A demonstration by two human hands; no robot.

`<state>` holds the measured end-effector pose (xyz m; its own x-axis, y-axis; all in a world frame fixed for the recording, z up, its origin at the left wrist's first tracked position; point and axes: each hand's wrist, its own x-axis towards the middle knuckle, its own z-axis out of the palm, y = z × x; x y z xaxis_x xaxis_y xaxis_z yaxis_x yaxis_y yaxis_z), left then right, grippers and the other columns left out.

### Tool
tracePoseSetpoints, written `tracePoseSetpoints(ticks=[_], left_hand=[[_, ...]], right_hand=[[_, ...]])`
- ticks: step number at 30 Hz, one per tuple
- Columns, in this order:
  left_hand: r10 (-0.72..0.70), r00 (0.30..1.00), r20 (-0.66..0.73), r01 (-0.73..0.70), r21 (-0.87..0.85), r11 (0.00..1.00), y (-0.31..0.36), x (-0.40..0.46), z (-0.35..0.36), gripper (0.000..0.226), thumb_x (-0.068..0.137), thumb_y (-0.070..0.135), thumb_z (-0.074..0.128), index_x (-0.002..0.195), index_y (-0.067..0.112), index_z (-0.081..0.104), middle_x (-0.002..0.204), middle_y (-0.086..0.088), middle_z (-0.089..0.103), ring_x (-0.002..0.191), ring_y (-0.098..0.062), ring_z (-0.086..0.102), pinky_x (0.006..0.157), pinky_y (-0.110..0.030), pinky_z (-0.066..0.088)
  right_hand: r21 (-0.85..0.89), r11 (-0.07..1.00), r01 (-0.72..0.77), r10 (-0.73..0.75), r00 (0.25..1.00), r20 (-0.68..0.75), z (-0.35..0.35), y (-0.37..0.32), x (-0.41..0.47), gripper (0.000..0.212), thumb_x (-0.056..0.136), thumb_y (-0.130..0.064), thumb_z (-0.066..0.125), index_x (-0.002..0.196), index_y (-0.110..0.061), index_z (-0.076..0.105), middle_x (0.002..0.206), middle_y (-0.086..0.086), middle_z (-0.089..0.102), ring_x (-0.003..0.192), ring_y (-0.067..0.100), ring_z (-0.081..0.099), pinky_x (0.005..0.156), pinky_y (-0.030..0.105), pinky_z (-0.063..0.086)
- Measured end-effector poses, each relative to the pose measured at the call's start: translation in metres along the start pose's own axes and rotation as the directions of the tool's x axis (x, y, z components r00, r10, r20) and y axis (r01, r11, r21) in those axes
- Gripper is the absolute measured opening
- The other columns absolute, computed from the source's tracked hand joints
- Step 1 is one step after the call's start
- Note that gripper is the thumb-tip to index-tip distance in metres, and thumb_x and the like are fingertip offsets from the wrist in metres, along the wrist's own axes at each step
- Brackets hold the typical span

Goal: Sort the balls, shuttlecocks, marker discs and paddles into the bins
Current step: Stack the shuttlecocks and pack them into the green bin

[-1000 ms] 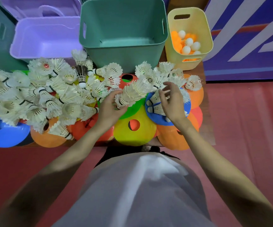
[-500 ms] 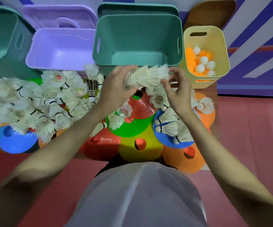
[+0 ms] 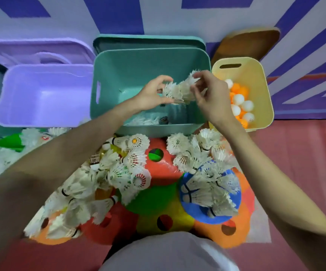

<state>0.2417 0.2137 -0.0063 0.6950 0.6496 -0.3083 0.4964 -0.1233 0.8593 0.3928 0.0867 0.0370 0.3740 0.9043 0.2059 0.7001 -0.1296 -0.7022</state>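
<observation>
Both hands now hold a nested stack of shuttlecocks (image 3: 179, 90) over the teal bin (image 3: 150, 55), upper centre; half a second earlier it hung just above the bin's near rim. Left hand (image 3: 152, 94) fingers curl round the stack's left end, right hand (image 3: 209, 96) fingers pinch its right end (release seems imminent). A few shuttlecocks already lie inside. Loose shuttlecocks (image 3: 130, 169) and discs (image 3: 164, 222) cover the tabletop below; balls (image 3: 240, 102) fill the yellow bin (image 3: 263, 81). Red floor, striped purple wall.

The wall (image 3: 177, 14) behind was pale lilac with slanting blue stripes. A red mat (image 3: 299, 163) covered the floor under even, soft light.
</observation>
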Motion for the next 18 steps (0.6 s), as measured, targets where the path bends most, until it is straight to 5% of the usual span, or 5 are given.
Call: tracePoseSetpoints(ticks=[5,12,18], left_hand=[[-0.173,0.965,0.197,0.175,0.005,0.985,-0.012,0.023,0.002,0.069,0.078,0.012,0.078,0.136,0.024,0.043,0.115,-0.009,0.051,0.087,-0.017,0.049,0.085,-0.024,0.046],[-0.182,0.923,0.339,0.164,0.08,0.983,-0.017,0.035,0.021,0.06,0.083,0.003,0.071,0.135,0.014,0.041,0.084,-0.003,0.058,0.05,-0.002,0.053,0.057,-0.013,0.042],[-0.211,0.884,0.417,0.128,0.217,0.968,-0.028,0.038,0.031,0.066,0.086,0.013,0.071,0.142,0.014,0.036,0.097,0.003,0.054,0.074,-0.006,0.052,0.062,-0.007,0.043]], right_hand=[[-0.128,0.99,-0.065,0.078,0.992,0.096,0.008,0.013,0.018,0.025,0.088,-0.011,0.058,0.113,-0.005,0.059,0.094,0.012,0.07,0.085,0.032,0.064,0.077,0.043,0.05],[-0.244,0.969,-0.033,0.079,0.98,0.182,0.011,0.017,0.022,0.027,0.087,-0.011,0.053,0.113,-0.004,0.055,0.092,0.016,0.07,0.085,0.037,0.062,0.069,0.046,0.05],[-0.454,0.89,0.044,0.138,0.922,0.361,0.02,0.011,0.023,0.034,0.084,-0.002,0.048,0.116,-0.003,0.057,0.099,0.022,0.066,0.092,0.041,0.061,0.067,0.038,0.044]])
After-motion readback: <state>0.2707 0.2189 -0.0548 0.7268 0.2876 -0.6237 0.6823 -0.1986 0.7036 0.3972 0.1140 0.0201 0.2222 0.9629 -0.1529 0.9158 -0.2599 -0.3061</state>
